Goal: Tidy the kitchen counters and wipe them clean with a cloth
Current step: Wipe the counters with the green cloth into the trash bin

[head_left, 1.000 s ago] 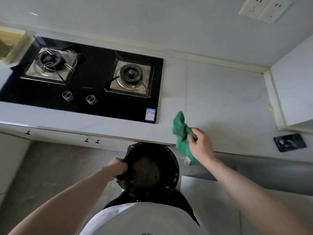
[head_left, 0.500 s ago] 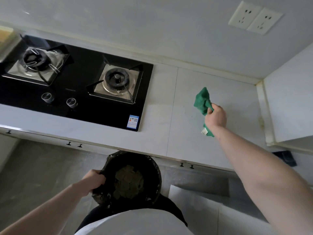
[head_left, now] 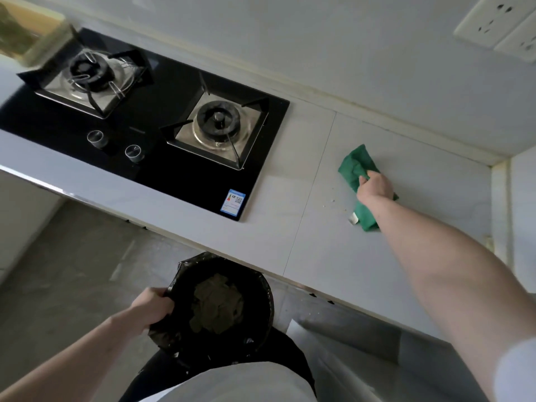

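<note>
My right hand (head_left: pixel 374 185) grips the green cloth (head_left: pixel 357 167), pressing it onto the bench (head_left: pixel 313 227) right of the hob (head_left: pixel 162 134). My left hand (head_left: pixel 152 307) clutches the rim of the black-lined bin (head_left: pixel 223 303) below the bench edge.

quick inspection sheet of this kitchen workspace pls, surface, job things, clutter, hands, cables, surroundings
surface: pale counter, a few small crumbs beside the cloth
job's things: green cloth lying on the counter right of the hob; bin lined with a black bag, held below the counter edge, brownish waste inside
clutter: nothing seen beyond the crumbs
grippers: right hand has its grip on the cloth; left hand grips the bin's rim
cables: nothing seen
surroundings: black two-burner gas hob, wall sockets, grey floor
</note>
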`<state>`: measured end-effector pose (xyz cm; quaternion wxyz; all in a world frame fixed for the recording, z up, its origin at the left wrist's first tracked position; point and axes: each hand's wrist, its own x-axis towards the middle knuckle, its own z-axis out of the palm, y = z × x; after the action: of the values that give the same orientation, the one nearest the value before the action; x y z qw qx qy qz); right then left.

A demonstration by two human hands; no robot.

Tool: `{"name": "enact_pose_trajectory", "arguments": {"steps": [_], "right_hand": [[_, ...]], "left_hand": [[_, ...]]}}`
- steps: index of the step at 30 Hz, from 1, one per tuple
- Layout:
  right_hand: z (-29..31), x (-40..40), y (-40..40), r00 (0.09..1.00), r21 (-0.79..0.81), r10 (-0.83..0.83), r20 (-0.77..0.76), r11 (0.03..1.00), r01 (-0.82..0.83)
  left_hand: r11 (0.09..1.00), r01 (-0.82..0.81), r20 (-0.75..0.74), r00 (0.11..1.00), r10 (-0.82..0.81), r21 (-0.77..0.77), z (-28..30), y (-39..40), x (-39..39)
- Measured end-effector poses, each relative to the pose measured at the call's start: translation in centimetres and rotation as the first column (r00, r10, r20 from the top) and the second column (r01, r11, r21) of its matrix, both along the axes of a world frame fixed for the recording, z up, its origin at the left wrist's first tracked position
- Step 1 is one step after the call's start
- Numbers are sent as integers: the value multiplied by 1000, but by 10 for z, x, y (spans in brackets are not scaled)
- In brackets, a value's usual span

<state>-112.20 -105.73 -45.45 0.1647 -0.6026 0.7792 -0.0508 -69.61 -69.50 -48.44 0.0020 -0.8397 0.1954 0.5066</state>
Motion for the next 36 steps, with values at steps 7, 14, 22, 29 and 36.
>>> {"name": "enact_pose_trajectory", "arguments": {"steps": [7,14,22,29,36], "right_hand": [[-24,2,36,978,117,148,-150,984,-131],[-28,37,117,934,13,352,-64,936,-352],[-14,136,259,782,30,588,204,795,-606],[16,170,285,699,58,505,507,789,-612],[54,118,180,813,-175,409,414,913,-369]], "left_hand": [[998,-48,5,999,48,-26,5,5,-10],[998,-48,-10,999,48,-29,11,5,-15],[1000,-21,-67,998,21,0,13,4,-16],[999,-45,-81,996,43,-19,14,5,-15],[999,-49,-89,995,47,-15,14,4,-16]]}}
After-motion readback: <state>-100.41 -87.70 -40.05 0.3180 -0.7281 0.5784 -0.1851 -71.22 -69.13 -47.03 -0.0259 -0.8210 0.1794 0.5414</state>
